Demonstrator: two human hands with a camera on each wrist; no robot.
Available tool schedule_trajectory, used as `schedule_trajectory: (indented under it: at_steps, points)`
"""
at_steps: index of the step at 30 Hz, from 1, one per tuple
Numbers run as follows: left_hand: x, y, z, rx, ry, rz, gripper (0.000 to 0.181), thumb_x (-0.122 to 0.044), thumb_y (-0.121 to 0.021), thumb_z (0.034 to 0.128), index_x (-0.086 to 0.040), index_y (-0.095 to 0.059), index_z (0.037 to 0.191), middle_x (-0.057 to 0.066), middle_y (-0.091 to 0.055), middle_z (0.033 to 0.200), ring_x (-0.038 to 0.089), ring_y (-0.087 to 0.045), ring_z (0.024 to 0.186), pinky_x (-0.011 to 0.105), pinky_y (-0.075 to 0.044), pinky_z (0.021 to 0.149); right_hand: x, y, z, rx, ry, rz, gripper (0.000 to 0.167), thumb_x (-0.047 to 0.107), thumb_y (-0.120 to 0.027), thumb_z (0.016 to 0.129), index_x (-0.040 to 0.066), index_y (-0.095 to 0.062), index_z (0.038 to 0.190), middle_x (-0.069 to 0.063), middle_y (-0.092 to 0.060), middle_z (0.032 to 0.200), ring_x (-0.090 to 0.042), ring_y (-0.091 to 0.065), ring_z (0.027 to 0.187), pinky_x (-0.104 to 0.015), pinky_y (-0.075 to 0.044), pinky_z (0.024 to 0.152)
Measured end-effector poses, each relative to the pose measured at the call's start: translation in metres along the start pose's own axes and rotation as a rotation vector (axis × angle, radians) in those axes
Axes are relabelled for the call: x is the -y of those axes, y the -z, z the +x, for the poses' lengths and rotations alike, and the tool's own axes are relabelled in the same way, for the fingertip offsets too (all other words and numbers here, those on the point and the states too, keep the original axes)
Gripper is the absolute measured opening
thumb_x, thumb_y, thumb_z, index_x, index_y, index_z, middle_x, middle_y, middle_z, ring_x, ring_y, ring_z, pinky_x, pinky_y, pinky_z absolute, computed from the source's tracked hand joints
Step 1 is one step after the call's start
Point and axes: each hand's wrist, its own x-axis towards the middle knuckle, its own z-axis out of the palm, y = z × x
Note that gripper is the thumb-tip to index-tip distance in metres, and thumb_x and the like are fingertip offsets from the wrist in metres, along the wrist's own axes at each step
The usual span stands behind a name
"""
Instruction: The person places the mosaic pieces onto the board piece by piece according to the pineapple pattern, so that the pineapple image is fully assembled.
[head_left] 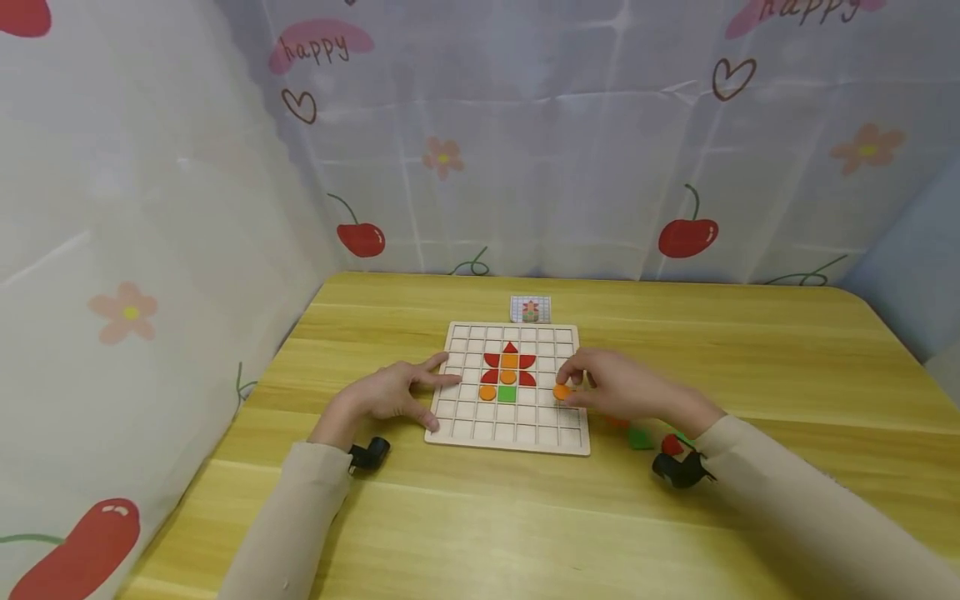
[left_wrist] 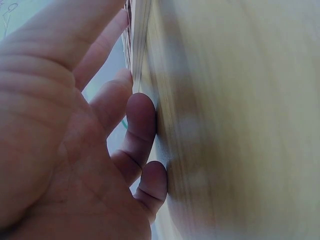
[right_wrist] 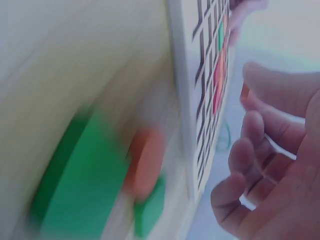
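A pale wooden grid board (head_left: 465, 429) lies on the table. My left hand (head_left: 390, 392) rests on its left edge with the fingers spread and fairly straight. Over the board's right side, my right hand (head_left: 618, 383) pinches an orange disc (head_left: 561, 392) between thumb and fingers; the right wrist view shows only the disc's edge. On the grid, red pieces (head_left: 528, 378) flank an orange square (head_left: 509, 361), with a red triangle (head_left: 510, 347) above. Below sit an orange disc (head_left: 508, 377) and a green square (head_left: 507, 393). Left of that square is another orange disc (head_left: 488, 392).
A small printed card (head_left: 530, 309) with a similar coloured pattern stands behind the board. Loose pieces lie right of the board, among them a green piece (head_left: 640, 438) and a red one (head_left: 671, 445), partly under my right forearm. A patterned curtain (head_left: 525, 192) hangs behind the table.
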Motion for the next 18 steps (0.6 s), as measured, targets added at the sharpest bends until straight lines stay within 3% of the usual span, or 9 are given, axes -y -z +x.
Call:
schedule_trajectory:
  at_steps: [8, 18]
  points:
    - [0.000, 0.000, -0.001, -0.005, -0.009, -0.020, 0.073, -0.024, -0.089, 0.0768, -0.033, -0.060, 0.144, -0.008, -0.017, 0.174, 0.030, -0.008, 0.162, 0.055, -0.014, 0.129, 0.018, -0.021, 0.032, -0.015, 0.025, -0.036, 0.022, 0.027, -0.079, 0.092, 0.014, -0.073, 0.108, 0.001, -0.061, 0.092, -0.015, -0.052, 0.084, -0.030, -0.045, 0.077]
    - [0.000, -0.001, -0.001, -0.007, -0.004, -0.008, 0.073, -0.025, -0.088, 0.0766, -0.034, -0.061, 0.144, -0.007, -0.018, 0.173, 0.030, -0.009, 0.162, 0.055, -0.014, 0.128, 0.026, -0.030, 0.039, -0.003, 0.038, -0.031, 0.015, 0.016, -0.076, 0.094, 0.012, -0.073, 0.108, -0.001, -0.062, 0.100, -0.016, -0.053, 0.085, -0.033, -0.048, 0.080]
